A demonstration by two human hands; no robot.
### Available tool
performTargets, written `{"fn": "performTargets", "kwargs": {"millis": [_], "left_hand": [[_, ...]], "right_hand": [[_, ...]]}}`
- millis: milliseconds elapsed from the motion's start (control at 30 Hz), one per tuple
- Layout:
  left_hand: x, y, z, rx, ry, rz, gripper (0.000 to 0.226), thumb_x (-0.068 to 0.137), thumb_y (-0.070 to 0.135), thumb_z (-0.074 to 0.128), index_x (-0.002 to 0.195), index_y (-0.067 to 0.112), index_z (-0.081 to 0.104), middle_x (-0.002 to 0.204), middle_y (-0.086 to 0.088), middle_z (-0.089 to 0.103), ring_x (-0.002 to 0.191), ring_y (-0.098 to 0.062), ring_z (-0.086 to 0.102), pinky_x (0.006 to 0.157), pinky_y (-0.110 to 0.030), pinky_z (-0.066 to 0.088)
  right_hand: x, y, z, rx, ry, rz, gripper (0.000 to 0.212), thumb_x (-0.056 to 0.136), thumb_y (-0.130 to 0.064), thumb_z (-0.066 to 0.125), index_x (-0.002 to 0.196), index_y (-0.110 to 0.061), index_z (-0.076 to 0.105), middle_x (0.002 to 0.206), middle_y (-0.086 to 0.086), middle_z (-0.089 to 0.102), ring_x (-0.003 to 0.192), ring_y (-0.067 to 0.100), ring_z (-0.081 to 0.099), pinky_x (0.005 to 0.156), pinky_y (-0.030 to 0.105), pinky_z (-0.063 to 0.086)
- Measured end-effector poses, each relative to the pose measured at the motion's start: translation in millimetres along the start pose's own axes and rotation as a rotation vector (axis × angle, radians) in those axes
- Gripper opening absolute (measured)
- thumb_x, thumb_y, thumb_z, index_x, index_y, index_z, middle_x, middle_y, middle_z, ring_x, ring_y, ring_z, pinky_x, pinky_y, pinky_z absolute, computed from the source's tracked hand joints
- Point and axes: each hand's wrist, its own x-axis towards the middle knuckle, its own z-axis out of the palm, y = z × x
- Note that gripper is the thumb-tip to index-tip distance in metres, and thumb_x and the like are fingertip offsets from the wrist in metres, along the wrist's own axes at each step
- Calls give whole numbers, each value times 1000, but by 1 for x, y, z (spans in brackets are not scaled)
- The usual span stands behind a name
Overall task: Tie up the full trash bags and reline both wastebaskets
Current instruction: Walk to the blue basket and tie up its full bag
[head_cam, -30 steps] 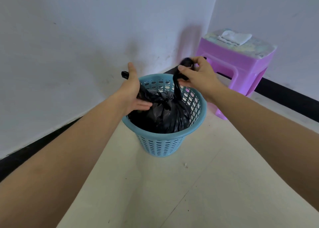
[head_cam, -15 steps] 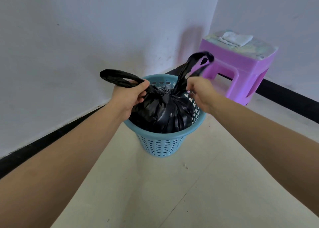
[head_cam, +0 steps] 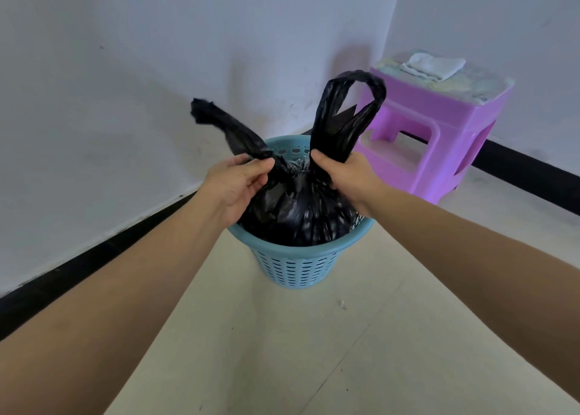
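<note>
Black plastic trash bag [head_cam: 301,207] gripped at both handles inside the blue perforated plastic wastebasket [head_cam: 298,267].
Left hand [head_cam: 233,185] pinches one handle, right hand [head_cam: 346,179] clamps the other loop; behind stands a purple plastic stool [head_cam: 439,132].

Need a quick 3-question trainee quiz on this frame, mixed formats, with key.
1. True or false: the trash bag sits inside the blue basket.
2. The right hand grips: A) the basket rim B) a bag handle C) nothing.
3. What lies on top of the purple stool?

Key: 1 true; 2 B; 3 a folded white cloth.
</note>
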Motion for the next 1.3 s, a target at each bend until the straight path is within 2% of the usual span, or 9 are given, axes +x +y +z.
{"fn": "performTargets", "kwargs": {"millis": [167, 400, 500, 633, 833, 967, 1067, 1167, 1300], "left_hand": [[2, 2, 4, 424, 51, 229, 4, 86, 20, 74, 84, 18, 72, 70, 10, 66, 64, -4, 57, 62, -18, 46], [-6, 19, 11, 612, 80, 583, 10, 85, 12, 74, 93, 18, 75, 82, 12, 72, 72, 4, 65, 75, -15, 53], [-6, 19, 11, 482, 60, 543, 11, 90, 10, 69, 92, 19, 75, 82, 3, 74, 71, -6, 62, 70, -23, 54], [-7, 15, 11, 351, -45, 310, 12, 92, 25, 68, 92, 16, 76, 87, -3, 76, 63, -9, 58, 55, -21, 41], [-8, 16, 3, 298, -214, -23, 22, 102, 32, 48, 109, 17, 63, 105, -1, 76, 94, -12, 69, 76, -26, 48], [-4, 13, 3, 306, -123, -40, 21, 101, 32, 51, 105, 19, 67, 69, 10, 63, 69, -7, 60, 62, -20, 48], [1, 11, 7, 286, -100, -62, 27, 102, 34, 47, 104, 18, 68, 58, 10, 45, 61, -8, 46, 58, -22, 37], [-1, 14, 9, 244, -211, -133, 34, 100, 35, 33, 108, 14, 59, 63, 7, 43, 64, -11, 44, 63, -28, 33], [-2, 12, 7, 186, -202, -140, 23, 99, 24, 37, 106, 12, 56, 68, 5, 47, 65, -12, 46, 64, -24, 38]], "right_hand": [[4, -3, -7, 141, -170, 67, 38, 85, -31, 79, 116, -13, 70, 90, -5, 71, 57, 5, 52, 54, 17, 42], [0, -6, -16, 269, -387, 97, 33, 80, 20, 64, 104, -3, 66, 89, 3, 75, 80, 10, 72, 77, 17, 57], [-1, -8, -12, 126, -233, -67, 12, 89, -5, 70, 81, -13, 71, 70, -5, 71, 66, 3, 66, 66, 14, 53], [2, -11, -3, 13, -5, -261, 35, 90, -30, 72, 59, -18, 62, 57, -1, 57, 56, 12, 51, 60, 25, 42], [-2, -14, 15, 132, 65, -255, 36, 91, -37, 67, 77, -5, 63, 76, 12, 60, 73, 21, 54, 73, 38, 46], [-8, -14, 17, 103, -27, -283, 27, 103, -25, 54, 97, -7, 72, 88, 0, 75, 84, 9, 69, 85, 26, 56], [-7, -12, 14, -231, -99, -405, 23, 105, -24, 47, 100, -17, 69, 91, -6, 72, 86, 0, 64, 87, 21, 48], [-3, -6, 10, -555, -105, -442, 32, 102, -41, 39, 109, -24, 66, 104, -7, 72, 103, 12, 64, 98, 37, 48], [-7, -8, 8, -614, -146, -330, 49, 91, -55, 33, 107, -19, 62, 106, -5, 70, 108, 19, 61, 103, 47, 43]]}}
